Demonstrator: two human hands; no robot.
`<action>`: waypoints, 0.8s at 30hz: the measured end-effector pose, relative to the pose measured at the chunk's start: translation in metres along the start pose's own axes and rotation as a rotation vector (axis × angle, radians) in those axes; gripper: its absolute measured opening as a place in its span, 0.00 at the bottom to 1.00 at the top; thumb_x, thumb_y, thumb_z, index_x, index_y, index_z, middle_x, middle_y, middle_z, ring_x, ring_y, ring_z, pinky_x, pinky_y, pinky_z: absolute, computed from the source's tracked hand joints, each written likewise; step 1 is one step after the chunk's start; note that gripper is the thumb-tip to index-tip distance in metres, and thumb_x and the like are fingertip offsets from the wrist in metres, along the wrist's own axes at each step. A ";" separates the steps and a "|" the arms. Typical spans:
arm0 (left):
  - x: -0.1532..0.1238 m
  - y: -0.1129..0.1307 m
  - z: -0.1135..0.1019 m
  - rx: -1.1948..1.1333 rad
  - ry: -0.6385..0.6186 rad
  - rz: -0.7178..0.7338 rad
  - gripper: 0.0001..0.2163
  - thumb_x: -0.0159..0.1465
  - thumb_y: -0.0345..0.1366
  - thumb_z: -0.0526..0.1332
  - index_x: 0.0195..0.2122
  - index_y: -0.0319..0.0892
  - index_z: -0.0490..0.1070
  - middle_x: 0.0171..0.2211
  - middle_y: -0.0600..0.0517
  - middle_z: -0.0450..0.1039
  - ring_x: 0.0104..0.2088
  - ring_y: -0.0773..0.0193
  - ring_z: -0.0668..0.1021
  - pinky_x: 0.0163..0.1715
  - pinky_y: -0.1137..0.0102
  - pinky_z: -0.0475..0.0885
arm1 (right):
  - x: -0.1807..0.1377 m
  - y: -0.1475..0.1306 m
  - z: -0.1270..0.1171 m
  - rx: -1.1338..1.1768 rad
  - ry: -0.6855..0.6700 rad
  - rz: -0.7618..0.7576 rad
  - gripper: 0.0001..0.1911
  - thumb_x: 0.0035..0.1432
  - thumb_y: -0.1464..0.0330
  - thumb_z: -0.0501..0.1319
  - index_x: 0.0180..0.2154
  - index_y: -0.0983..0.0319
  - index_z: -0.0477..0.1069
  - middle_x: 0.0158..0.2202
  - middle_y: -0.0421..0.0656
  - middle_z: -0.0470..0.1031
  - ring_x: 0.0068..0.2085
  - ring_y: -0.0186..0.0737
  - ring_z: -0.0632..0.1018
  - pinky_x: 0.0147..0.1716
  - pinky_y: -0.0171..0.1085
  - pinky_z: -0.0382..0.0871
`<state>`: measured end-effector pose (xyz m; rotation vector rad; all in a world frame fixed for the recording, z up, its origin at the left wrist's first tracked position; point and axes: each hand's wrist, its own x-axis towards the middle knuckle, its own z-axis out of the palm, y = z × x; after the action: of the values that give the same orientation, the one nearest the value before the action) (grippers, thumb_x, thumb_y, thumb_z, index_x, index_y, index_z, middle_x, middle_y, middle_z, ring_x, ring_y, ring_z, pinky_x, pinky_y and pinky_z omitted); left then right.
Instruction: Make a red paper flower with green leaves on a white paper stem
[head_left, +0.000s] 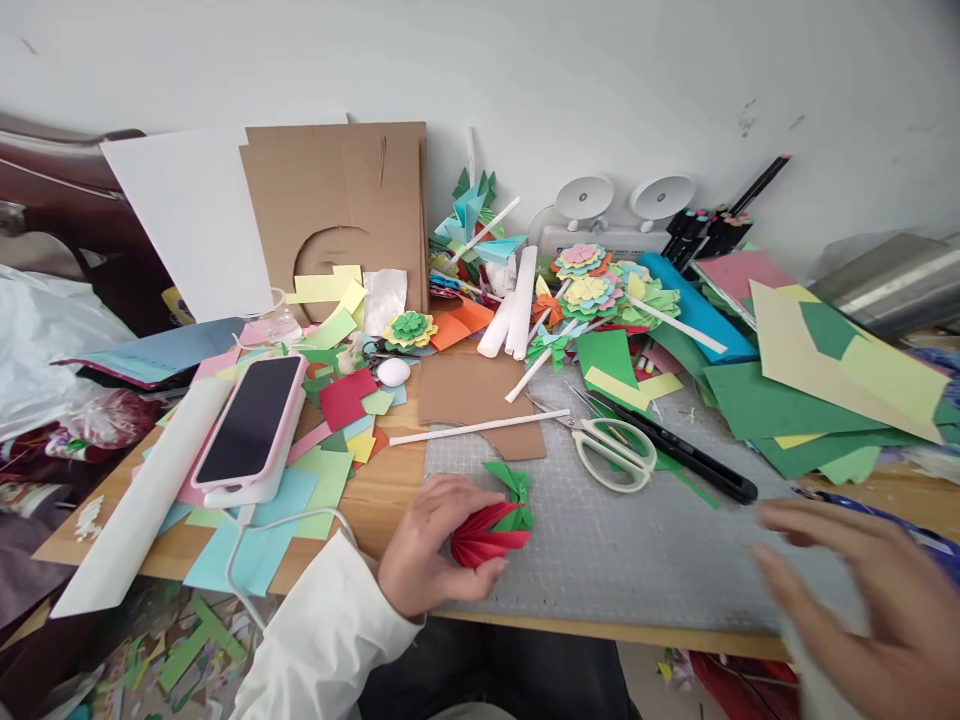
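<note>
Between the thumb and fingers of my left hand is a folded red and green paper flower, held just above the near edge of the grey cutting mat. Its red pleats fan toward my palm, and the green leaf part points away. My right hand is at the right end of the mat, blurred, with fingers apart and nothing between them. Close by it lies a blue pen-like item. Scissors with pale handles and a black utility knife rest on the mat farther in.
A white paper stick lies across a brown cardboard piece. Paper flowers and rolled white tubes crowd the back. A phone with a cable stands at left on coloured sheets. Green paper sheets pile at right.
</note>
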<state>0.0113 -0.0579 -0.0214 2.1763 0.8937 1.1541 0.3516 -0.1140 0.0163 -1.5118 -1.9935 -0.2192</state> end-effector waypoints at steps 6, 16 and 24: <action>-0.001 -0.002 -0.001 -0.084 -0.032 0.043 0.20 0.55 0.44 0.63 0.48 0.42 0.69 0.34 0.47 0.76 0.36 0.56 0.77 0.41 0.61 0.70 | 0.044 -0.095 0.058 0.319 -0.112 -0.445 0.12 0.60 0.71 0.57 0.47 0.62 0.66 0.48 0.51 0.67 0.49 0.44 0.71 0.47 0.41 0.69; -0.001 -0.002 -0.002 -0.161 -0.057 0.064 0.23 0.56 0.50 0.61 0.49 0.42 0.68 0.33 0.46 0.76 0.35 0.56 0.77 0.40 0.61 0.70 | 0.053 -0.108 0.087 0.529 -0.086 -0.573 0.07 0.62 0.76 0.54 0.37 0.64 0.70 0.36 0.44 0.74 0.39 0.38 0.74 0.39 0.35 0.73; 0.003 0.002 -0.006 -0.137 0.003 0.056 0.14 0.59 0.36 0.63 0.46 0.41 0.70 0.35 0.45 0.76 0.37 0.58 0.77 0.39 0.64 0.71 | 0.053 -0.095 0.075 0.524 -0.008 -0.458 0.10 0.58 0.79 0.58 0.41 0.62 0.69 0.32 0.43 0.74 0.32 0.34 0.74 0.33 0.32 0.72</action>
<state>0.0083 -0.0564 -0.0157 2.1005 0.7363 1.2091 0.2284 -0.0664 0.0081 -0.7271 -2.1598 0.1219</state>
